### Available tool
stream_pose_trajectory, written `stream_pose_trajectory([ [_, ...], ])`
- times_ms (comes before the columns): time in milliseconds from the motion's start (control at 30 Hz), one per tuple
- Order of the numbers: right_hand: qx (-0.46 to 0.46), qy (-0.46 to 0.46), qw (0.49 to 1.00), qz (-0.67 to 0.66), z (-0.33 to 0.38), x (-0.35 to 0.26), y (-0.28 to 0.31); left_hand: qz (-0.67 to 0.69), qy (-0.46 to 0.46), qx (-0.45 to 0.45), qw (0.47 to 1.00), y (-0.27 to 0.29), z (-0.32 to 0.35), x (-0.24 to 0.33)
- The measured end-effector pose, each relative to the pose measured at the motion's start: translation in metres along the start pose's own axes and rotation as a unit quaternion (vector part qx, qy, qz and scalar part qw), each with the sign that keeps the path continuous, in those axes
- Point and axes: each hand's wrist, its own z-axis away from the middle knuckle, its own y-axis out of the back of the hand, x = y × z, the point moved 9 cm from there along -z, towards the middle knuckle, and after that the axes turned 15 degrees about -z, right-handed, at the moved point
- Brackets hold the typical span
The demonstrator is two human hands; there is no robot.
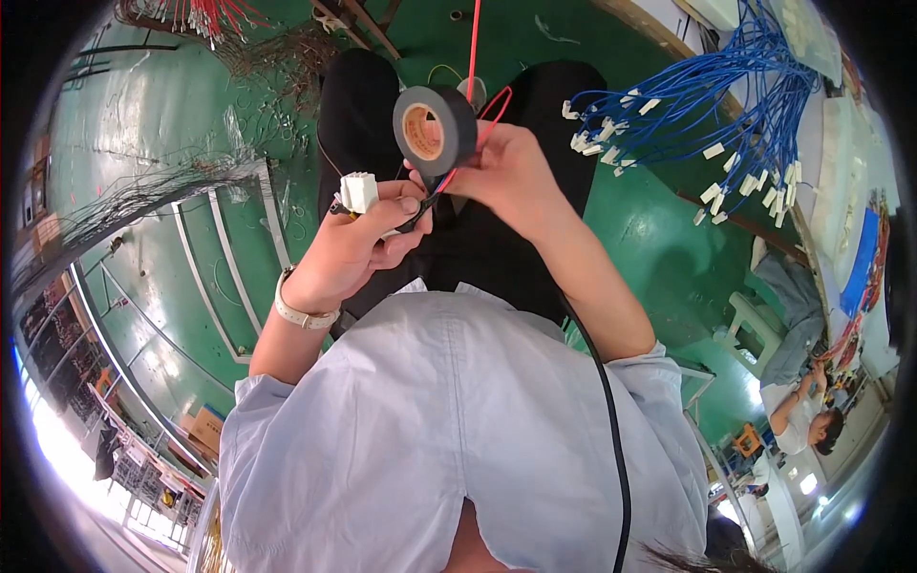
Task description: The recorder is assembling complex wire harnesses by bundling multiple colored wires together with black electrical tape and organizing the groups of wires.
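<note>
- Left hand [368, 239] was closed around a white plastic connector [360, 191], with thumb and fingers pinched on the wire bundle [418, 215] just right of it.
- Right hand [511, 172] was clamped on a roll of black tape [435, 129], held up just above the bundle, touching the left.
- Red wire [473, 48] ran away to the far side.
- Roll was judged light and rigid, best gripped by the rim; tape sticky and stretchy; wires limp, best held close behind the connector.
- Blue wires [688, 115] were hung at far right.

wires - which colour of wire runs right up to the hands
The red wire, running down to the tape roll between both hands; the blue wires hang apart at right.
</note>
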Motion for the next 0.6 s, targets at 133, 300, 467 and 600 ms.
stream_pose_trajectory([
  [133,-0.2,-0.01,0.946,-0.254,0.008,-0.026,-0.028,-0.018,-0.038,-0.022,0.999,0.001,0.001,0.009],
  [300,-0.105,-0.032,0.994,-0.021,0.011,-0.026,-0.018,-0.09,-0.072,0.003,0.993,0.014,-0.005,0.015],
  [467,-0.122,-0.002,0.992,0.044,0.014,-0.031,-0.018,-0.144,-0.073,-0.021,0.987,0.003,-0.004,0.021],
  [600,-0.12,-0.02,0.977,0.178,0.012,-0.035,-0.017,-0.162,-0.081,-0.052,0.982,-0.004,-0.011,0.023],
])
